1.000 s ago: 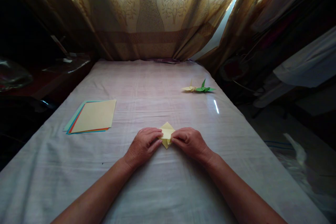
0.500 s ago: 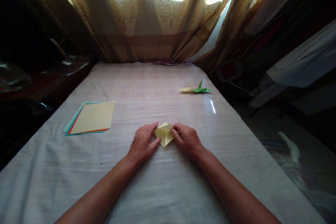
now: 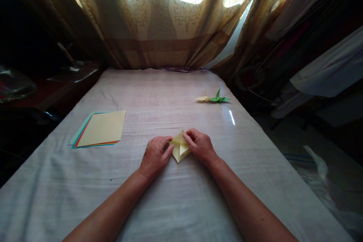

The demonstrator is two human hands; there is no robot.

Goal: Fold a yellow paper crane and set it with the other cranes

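Observation:
A small piece of pale yellow origami paper (image 3: 178, 152), folded to a diamond-like shape, rests on the cloth between my two hands. Its upper layer is lifted, showing a lighter pocket inside. My left hand (image 3: 157, 154) pinches its left corner between thumb and fingers. On the opposite side my right hand (image 3: 200, 144) grips the raised flap near the upper right edge, thumb on top. The underside of the paper and some of my fingertips are hidden.
A stack of coloured square paper (image 3: 103, 128) lies to the left. Toward the far right sit a cream origami crane (image 3: 204, 99) and a green origami crane (image 3: 219, 98). A pale cloth (image 3: 153, 102) covers the surface. A patterned curtain (image 3: 159, 26) hangs behind.
The folded paper has turned slightly, and its upper flap now rises to a point with a pocket showing. My right hand has shifted a little upward along its edge.

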